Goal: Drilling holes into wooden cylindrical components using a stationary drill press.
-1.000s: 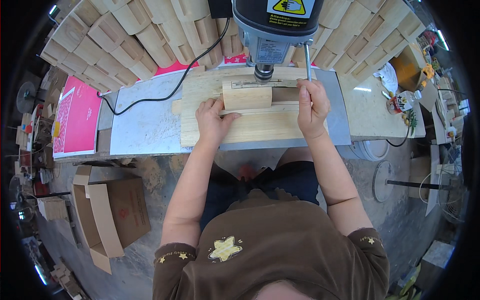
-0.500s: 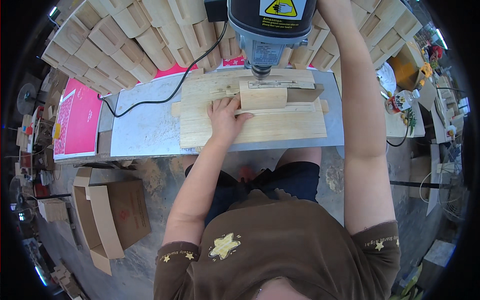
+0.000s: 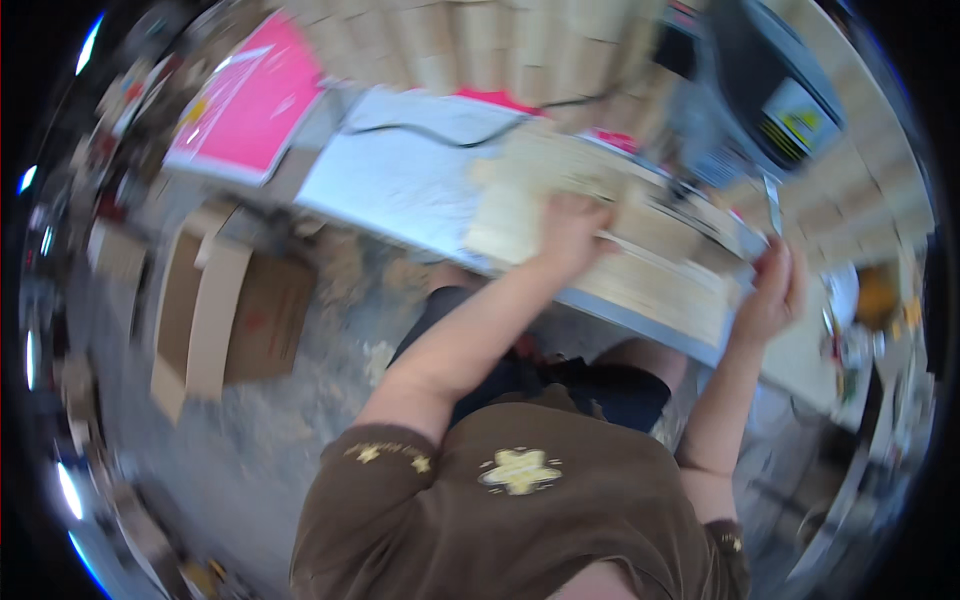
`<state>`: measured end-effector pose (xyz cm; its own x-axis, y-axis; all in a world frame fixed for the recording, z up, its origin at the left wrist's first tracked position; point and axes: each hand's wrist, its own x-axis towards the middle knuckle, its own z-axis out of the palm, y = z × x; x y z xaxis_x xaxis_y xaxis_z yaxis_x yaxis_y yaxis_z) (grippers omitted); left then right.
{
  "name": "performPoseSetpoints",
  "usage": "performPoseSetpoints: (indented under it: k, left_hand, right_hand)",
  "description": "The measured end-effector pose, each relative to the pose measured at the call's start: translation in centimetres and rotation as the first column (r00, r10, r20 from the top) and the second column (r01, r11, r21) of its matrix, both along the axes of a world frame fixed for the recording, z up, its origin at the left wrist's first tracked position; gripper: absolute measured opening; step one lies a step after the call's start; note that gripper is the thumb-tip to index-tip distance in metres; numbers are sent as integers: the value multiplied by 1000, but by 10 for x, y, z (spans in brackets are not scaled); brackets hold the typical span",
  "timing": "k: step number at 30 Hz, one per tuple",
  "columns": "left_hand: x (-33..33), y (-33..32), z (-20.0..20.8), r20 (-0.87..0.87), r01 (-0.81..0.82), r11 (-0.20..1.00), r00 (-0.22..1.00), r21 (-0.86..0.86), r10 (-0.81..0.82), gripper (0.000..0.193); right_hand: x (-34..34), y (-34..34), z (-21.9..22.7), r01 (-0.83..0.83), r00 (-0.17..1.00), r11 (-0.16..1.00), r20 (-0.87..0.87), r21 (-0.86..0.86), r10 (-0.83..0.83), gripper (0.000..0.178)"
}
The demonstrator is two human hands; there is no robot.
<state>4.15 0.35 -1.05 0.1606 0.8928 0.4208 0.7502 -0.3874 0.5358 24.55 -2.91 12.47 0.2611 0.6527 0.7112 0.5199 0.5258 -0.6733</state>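
Note:
My left hand (image 3: pixel 573 236) lies at the left end of a pale wooden block (image 3: pixel 652 228), its fingers curled against the wood. The block sits between strips on a flat wooden board (image 3: pixel 515 215). Over the block's far side leans a dark grey and blue drill press (image 3: pixel 745 95), its chuck (image 3: pixel 682 188) low near the wood. A thin silver lever (image 3: pixel 773 205) comes down from the press, and my right hand (image 3: pixel 776 292) is closed at its lower end, right of the board. Motion smears the picture, so finger detail and any drill bit are hard to make out.
Stacked wooden pieces (image 3: pixel 450 45) wall off the back of the bench. A black cable (image 3: pixel 440 135) crosses the pale bench top (image 3: pixel 395 160). Pink printed sheets (image 3: pixel 245 110) lie at the far left. An open cardboard box (image 3: pixel 225 310) stands on the floor at left.
The view has swung, so bench and drill press now appear tilted and further right. My right hand has come down from above the press to beside the board. My left hand stays at the block.

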Motion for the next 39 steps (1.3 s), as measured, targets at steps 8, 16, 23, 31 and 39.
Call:
performPoseSetpoints:
  k: [8, 16, 23, 31, 39]
  left_hand:
    - [6, -12, -2, 57, -96, 991, 994, 92, 91, 59]
    - [2, -12, 2, 68, -64, 998, 996, -7, 65, 61]
    - [8, -8, 8, 103, -25, 999, 994, -28, 28, 60]
    - [7, 3, 9, 187, -26, 984, 981, -179, 60, 50]
    - [-10, 4, 7, 394, 118, 985, 917, -122, -62, 43]
  right_hand:
    - [9, 30, -80, -219, 974, 953, 96, 210, 203, 23]
    - [17, 23, -39, -173, 984, 969, 66, 177, 164, 24]
    - [46, 118, 98, -28, 998, 985, 55, -169, 38, 33]
    - [36, 106, 63, -173, 977, 962, 85, -210, 195, 39]
    - [40, 30, -48, -21, 699, 933, 662, -360, 271, 23]
